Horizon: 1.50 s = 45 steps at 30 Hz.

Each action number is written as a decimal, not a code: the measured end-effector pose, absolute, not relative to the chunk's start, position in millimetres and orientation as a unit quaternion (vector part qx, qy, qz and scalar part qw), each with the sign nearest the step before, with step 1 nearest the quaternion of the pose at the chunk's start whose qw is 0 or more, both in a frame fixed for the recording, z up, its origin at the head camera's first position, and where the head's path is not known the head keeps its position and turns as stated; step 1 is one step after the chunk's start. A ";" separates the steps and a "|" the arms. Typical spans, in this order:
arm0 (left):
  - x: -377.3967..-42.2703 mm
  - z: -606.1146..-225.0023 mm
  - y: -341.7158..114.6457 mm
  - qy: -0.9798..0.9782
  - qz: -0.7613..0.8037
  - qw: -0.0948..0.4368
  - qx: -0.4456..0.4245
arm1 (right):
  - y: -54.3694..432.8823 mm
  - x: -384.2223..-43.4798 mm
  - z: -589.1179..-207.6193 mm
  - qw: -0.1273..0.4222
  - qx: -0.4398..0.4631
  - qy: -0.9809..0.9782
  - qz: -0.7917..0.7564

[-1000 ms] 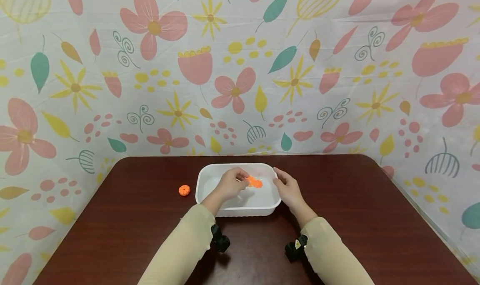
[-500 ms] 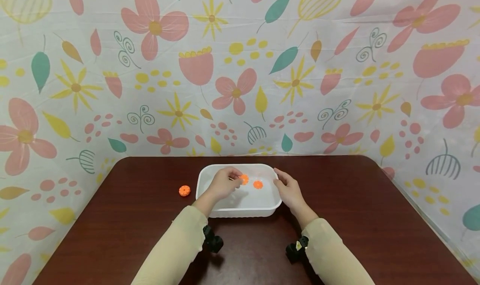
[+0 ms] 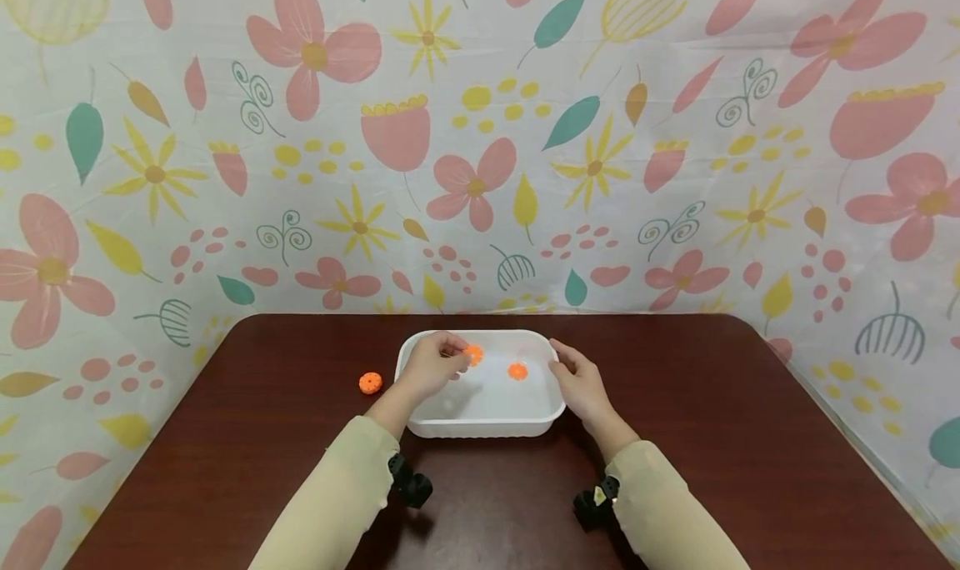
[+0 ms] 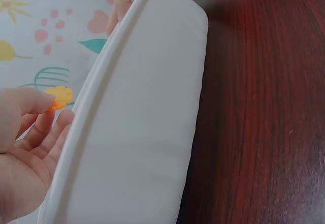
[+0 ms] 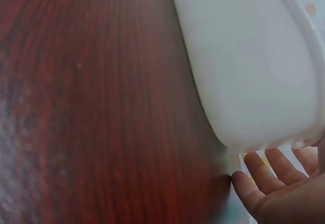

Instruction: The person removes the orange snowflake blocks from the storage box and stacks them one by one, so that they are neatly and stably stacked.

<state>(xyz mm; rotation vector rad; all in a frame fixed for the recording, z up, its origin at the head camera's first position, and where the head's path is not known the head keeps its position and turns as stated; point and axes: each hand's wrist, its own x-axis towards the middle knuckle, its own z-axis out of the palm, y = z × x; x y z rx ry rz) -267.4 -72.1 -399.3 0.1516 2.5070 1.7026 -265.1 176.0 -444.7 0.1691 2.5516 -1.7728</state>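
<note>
My left hand point(image 3: 429, 366) pinches a small orange flower-shaped piece point(image 3: 473, 354) between thumb and fingertips, above the left part of a white plastic basin point(image 3: 480, 427). In the left wrist view that orange piece point(image 4: 62, 97) shows beyond the basin's rim. A second orange flower-shaped piece point(image 3: 517, 372) is in the right half of the basin. My right hand point(image 3: 585, 387) holds the basin's right end by the rim. From the right wrist view, some fingers point(image 5: 264, 173) of this hand are loosely bent outside the basin wall; the thumb's contact is hidden there.
Left of the basin, a round orange notched piece point(image 3: 370, 382), possibly a stack, lies on the dark red-brown table point(image 3: 247, 437). A floral cloth point(image 3: 480, 137) hangs behind the table's far edge. Black wrist cameras sit at both sleeves.
My left hand has moved left with its orange piece, away from the other orange piece in the basin. The right hand stays at the basin's right end.
</note>
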 end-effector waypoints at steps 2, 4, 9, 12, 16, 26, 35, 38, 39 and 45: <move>-265.7 -398.3 -75.7 0.822 0.566 0.046 0.045 | 175.7 -264.6 -444.7 0.015 0.054 0.822 -0.567; -263.7 -398.8 -79.1 0.819 0.572 0.039 0.043 | 175.1 -263.3 -445.4 0.016 0.055 0.823 -0.566; -259.5 -401.4 -86.3 0.806 0.590 0.033 0.042 | 175.0 -259.6 -446.3 0.016 0.056 0.825 -0.563; -257.8 -399.8 -90.3 0.797 0.602 0.029 0.041 | 175.3 -258.9 -444.8 0.014 0.053 0.827 -0.560; -256.9 -397.2 -96.8 0.793 0.607 0.013 0.046 | 174.0 -260.1 -441.7 0.007 0.051 0.827 -0.561; -255.5 -397.4 -117.9 0.784 0.621 -0.023 0.015 | 174.0 -260.5 -442.5 0.003 0.054 0.828 -0.558; -253.0 -394.5 -144.6 0.774 0.631 -0.039 -0.040 | 174.7 -261.9 -443.5 0.002 0.051 0.826 -0.561; -252.3 -394.4 -152.7 0.768 0.636 -0.043 -0.052 | 174.9 -261.9 -443.2 0.002 0.052 0.827 -0.560; -252.5 -395.0 -155.4 0.766 0.639 -0.045 -0.056 | 175.1 -261.9 -443.1 0.003 0.052 0.826 -0.561; -249.9 -397.8 -171.1 0.763 0.640 -0.053 -0.079 | 174.5 -262.1 -441.5 0.007 0.050 0.825 -0.562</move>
